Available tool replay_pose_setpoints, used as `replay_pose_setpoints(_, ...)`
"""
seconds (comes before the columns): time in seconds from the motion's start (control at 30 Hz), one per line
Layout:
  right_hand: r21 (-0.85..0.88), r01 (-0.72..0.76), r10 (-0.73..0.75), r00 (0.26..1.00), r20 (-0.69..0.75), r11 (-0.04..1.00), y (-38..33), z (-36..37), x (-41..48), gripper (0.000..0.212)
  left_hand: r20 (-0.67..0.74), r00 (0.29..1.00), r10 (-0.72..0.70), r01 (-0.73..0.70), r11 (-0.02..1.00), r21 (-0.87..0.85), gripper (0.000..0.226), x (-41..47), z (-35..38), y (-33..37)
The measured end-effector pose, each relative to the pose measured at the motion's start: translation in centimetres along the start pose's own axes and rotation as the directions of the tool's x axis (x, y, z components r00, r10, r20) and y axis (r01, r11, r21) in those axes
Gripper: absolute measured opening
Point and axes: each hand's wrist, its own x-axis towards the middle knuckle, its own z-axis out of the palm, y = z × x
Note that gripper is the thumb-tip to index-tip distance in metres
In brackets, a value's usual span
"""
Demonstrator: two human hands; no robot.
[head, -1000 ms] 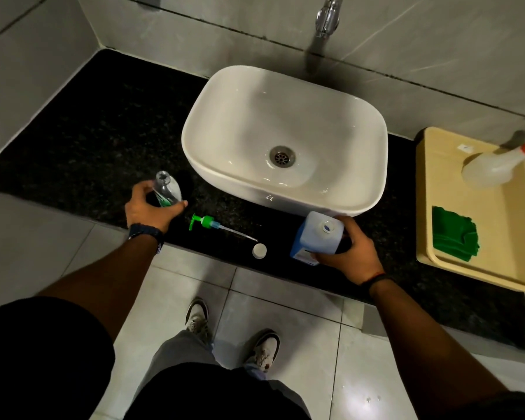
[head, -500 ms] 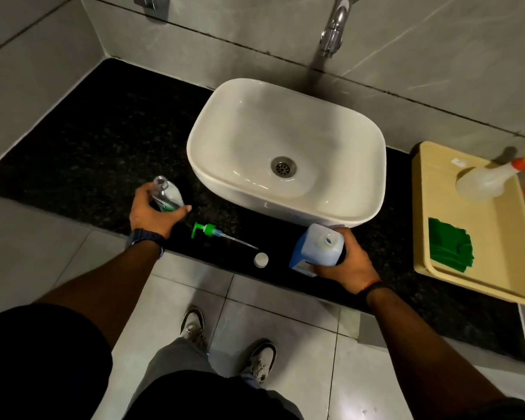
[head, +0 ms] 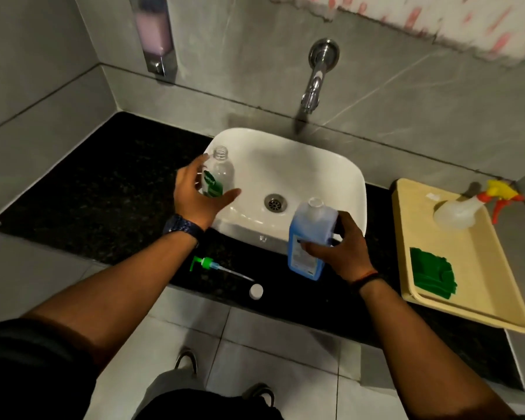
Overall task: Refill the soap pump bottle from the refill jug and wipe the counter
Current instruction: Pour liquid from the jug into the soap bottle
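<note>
Over the sink [head: 340, 165], the left hand [head: 199, 197] grips the clear soap bottle [head: 220, 174] — upright, neck open. The right hand [head: 343, 248] clamps the blue refill jug [head: 308, 237], also upright and uncapped, to the bottle's right and lower — it must tip leftward to pour. The bottle's fill level is hard to judge, and fingers cover the jug's far side.

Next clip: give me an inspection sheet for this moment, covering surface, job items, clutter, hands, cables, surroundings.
Surface: black counter, no spills seen.
Job's things: open soap bottle and uncapped refill jug held over sink; pump and cap on counter; green cloth in tray.
Clutter: spray bottle in tray.
Hands: left hand has grip on bottle; right hand on jug.
Cables: nothing seen.
Surroundings: tap, wall dispenser.
</note>
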Motion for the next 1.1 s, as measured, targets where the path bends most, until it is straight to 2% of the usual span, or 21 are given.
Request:
replay_pose_setpoints(0.17,0.073,0.120,-0.106,0.979,-0.172,0.990,-6.4,-2.9,2.6,0.053,0.045,0.996,0.079,-0.072,0.988,-0.140,0.083,0.9,2.1,4.9)
replay_pose_setpoints(0.33,0.060,0.199,-0.181,0.957,-0.227,0.978,-12.1,-6.3,5.1,0.059,0.098,0.987,0.128,-0.104,0.969,-0.223,0.087,1.2,3.3,9.4)
replay_pose_setpoints(0.53,-0.194,0.276,-0.318,0.918,-0.237,0.942,-17.0,-9.1,6.5,0.058,0.134,0.982,0.134,-0.099,0.966,-0.238,0.085,1.2,4.3,13.2)
replay_pose_setpoints(0.63,-0.371,0.290,-0.385,0.897,-0.216,0.882,-18.1,-9.9,7.0,0.060,0.137,0.980,0.144,-0.107,0.963,-0.247,0.086,1.4,4.6,14.6)
replay_pose_setpoints(0.8,-0.550,0.291,-0.443,0.881,-0.164,0.783,-18.5,-10.6,7.7,0.060,0.131,0.974,0.187,-0.151,0.959,-0.240,0.084,1.6,5.0,16.1)
replay_pose_setpoints(1.1,-0.650,0.231,-0.405,0.905,-0.130,0.724,-18.3,-11.3,8.0,0.075,0.155,0.969,0.192,-0.155,0.963,-0.220,0.082,1.7,5.5,17.5)
